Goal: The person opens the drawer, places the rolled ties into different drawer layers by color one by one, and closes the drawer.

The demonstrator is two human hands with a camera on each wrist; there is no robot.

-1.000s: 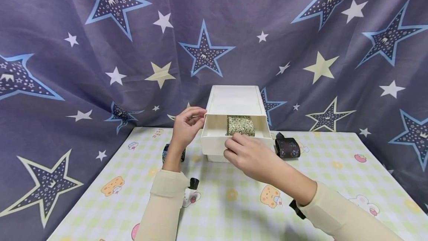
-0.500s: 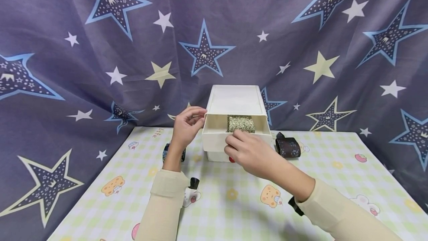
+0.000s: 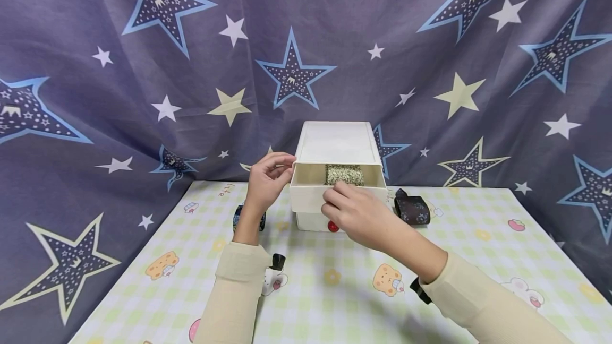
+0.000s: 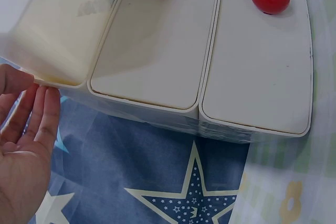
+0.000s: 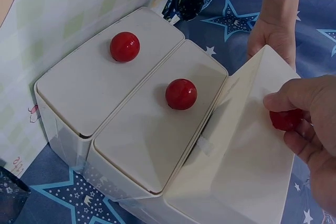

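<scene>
A white drawer cabinet [image 3: 337, 142] stands at the back of the table. Its top drawer [image 3: 308, 199] is partly pulled out, with a rolled green floral cloth [image 3: 345, 175] lying inside. The thumb and fingers of my right hand [image 3: 360, 216] pinch the round red knob [image 5: 286, 120] on that drawer's front. At the cabinet's upper left front edge, my left hand [image 3: 266, 182] holds on, thumb at the front and fingers along the outer side. Two lower drawers, each with a red knob [image 5: 181, 94], are closed in the right wrist view.
To the right of the cabinet lies a rolled dark floral cloth [image 3: 412, 210]. A rolled blue patterned cloth [image 3: 237, 217] sits on the left, partly behind my left forearm. A checked cloth covers the table [image 3: 330, 307], and a star-print curtain [image 3: 287, 9] hangs behind.
The top drawer has slid some way back into the cabinet, my right hand moving with it. A lower red knob has come into sight. My left hand has stayed in place.
</scene>
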